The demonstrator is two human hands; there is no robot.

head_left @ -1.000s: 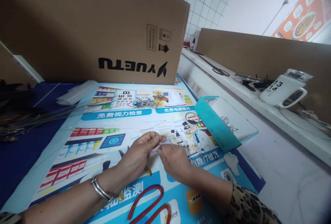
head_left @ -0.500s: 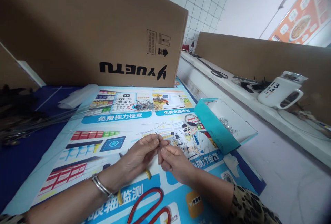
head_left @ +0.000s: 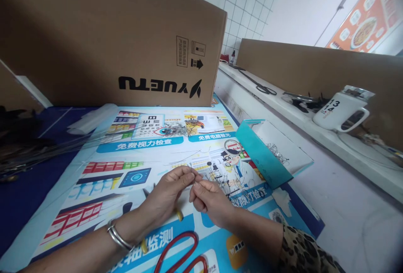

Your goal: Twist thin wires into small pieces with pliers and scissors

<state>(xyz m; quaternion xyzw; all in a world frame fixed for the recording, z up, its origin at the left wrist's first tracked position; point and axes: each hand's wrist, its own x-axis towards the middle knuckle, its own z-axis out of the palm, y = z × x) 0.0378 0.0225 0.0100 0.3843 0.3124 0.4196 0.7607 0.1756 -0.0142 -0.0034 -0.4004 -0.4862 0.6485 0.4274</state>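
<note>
My left hand (head_left: 168, 193) is closed in a pinch, thumb against forefinger, on a thin piece of wire (head_left: 191, 167). My right hand (head_left: 210, 201) pinches at the same piece, its fingertips meeting those of the left. Most of the wire is hidden by the fingers. Beneath my left hand and wrist lie pliers with yellow handles (head_left: 179, 214), largely covered. Closer to me are the red handles of scissors (head_left: 181, 243). Small bent wire pieces (head_left: 225, 182) are scattered just beyond my right hand.
An open teal-and-white box (head_left: 264, 155) at right contains bent wire pieces (head_left: 278, 153). Another wire pile (head_left: 176, 129) lies farther back. A large cardboard box (head_left: 110, 38) stands behind the printed sheet. Long wires (head_left: 56, 149) lie left. The right ledge bears a white mug (head_left: 333, 113) and black scissors (head_left: 266, 89).
Both hands stay together at nearly the same spot. The wire, which stood up between the fingertips, now shows less. My left hand has turned slightly, and the view has shifted a little.
</note>
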